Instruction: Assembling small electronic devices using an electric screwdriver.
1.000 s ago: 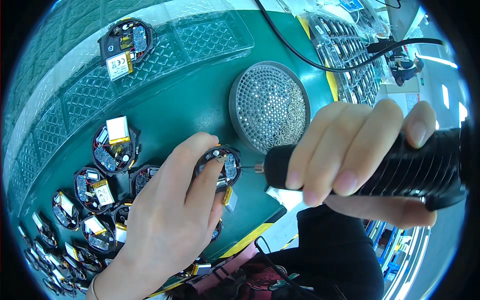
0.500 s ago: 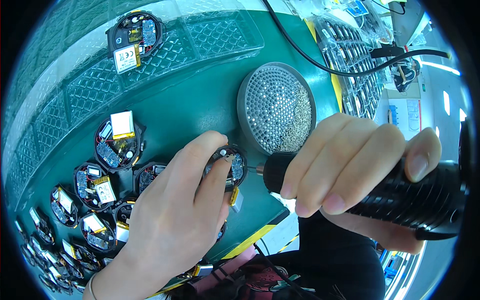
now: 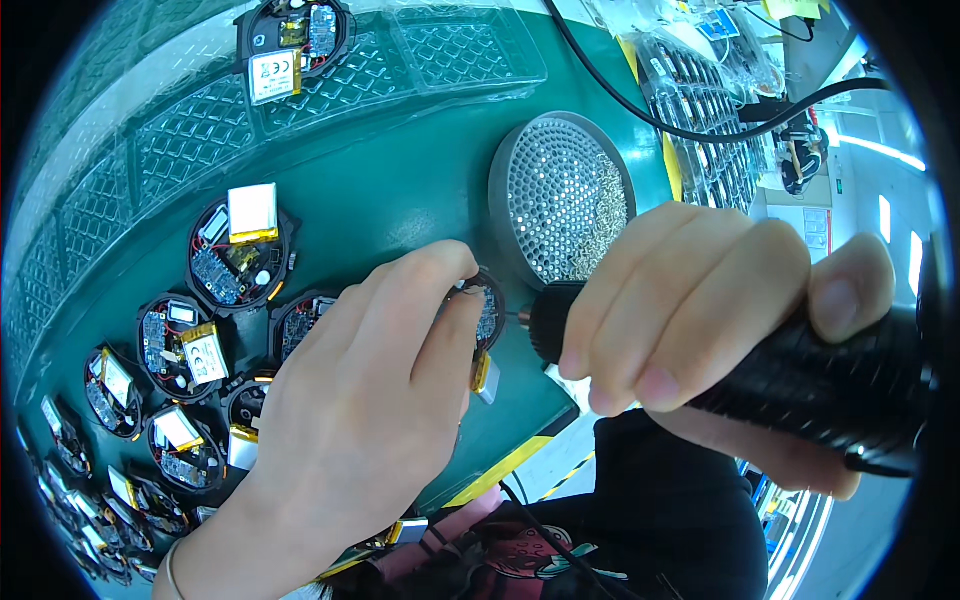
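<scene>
My left hand is closed on a small round black device housing, its thumb and fingers at the edge. A blue circuit board shows inside it, and a silver battery pack with a yellow edge hangs below; much of the housing is hidden by my fingers. My right hand wraps round a black electric screwdriver held nearly level. Its thin bit points left at the housing's right side; whether the tip touches a screw cannot be made out.
Just beyond the screwdriver lies a round grey screw tray with many holes and a heap of tiny screws. Several similar housings with batteries cover the left of the green mat. Clear plastic trays stand behind; a black cable arcs at the back right.
The view has shifted slightly. My left hand covers more of the housing, whose board now shows less. The screwdriver remains in my right hand, its bit still at the housing.
</scene>
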`<state>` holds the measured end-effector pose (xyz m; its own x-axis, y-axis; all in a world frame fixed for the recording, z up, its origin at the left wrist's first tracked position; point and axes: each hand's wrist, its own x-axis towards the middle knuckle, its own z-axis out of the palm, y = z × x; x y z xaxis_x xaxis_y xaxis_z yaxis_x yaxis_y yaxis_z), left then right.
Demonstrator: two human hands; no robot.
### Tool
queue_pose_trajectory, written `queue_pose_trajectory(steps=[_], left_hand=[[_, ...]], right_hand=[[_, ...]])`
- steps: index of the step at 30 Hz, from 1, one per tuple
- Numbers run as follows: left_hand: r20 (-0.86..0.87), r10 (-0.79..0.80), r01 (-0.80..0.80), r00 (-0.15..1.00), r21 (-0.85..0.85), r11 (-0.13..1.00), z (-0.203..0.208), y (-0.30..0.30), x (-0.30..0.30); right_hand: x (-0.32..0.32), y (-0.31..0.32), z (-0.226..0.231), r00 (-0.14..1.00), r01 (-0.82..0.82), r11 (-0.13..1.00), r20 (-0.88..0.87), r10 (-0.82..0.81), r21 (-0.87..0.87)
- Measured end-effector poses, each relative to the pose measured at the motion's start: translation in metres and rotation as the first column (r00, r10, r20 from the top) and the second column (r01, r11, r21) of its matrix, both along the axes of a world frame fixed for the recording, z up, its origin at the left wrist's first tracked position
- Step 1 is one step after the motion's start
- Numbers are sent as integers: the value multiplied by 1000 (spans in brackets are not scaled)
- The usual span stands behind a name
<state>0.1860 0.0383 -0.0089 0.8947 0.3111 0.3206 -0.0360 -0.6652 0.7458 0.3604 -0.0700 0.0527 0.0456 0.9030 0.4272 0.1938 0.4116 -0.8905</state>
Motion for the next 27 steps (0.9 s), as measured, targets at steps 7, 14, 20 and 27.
queue_pose_trajectory(steps=[7,14,20,27], left_hand=[[-34,-29,27,999,-52,998,5,2,0],[-25,-76,74,997,-94,993,10,1,2],[-7,-51,51,999,-67,996,10,-1,4],[24,-9,11,1000,-52,999,15,-2,8]], right_hand=[[21,14,-14,986,-123,948,-69,149,295],[23,10,-13,959,-17,962,-267,93,272],[16,8,-18,937,-24,936,-318,143,351],[13,1,-6,925,159,895,-379,12,416]])
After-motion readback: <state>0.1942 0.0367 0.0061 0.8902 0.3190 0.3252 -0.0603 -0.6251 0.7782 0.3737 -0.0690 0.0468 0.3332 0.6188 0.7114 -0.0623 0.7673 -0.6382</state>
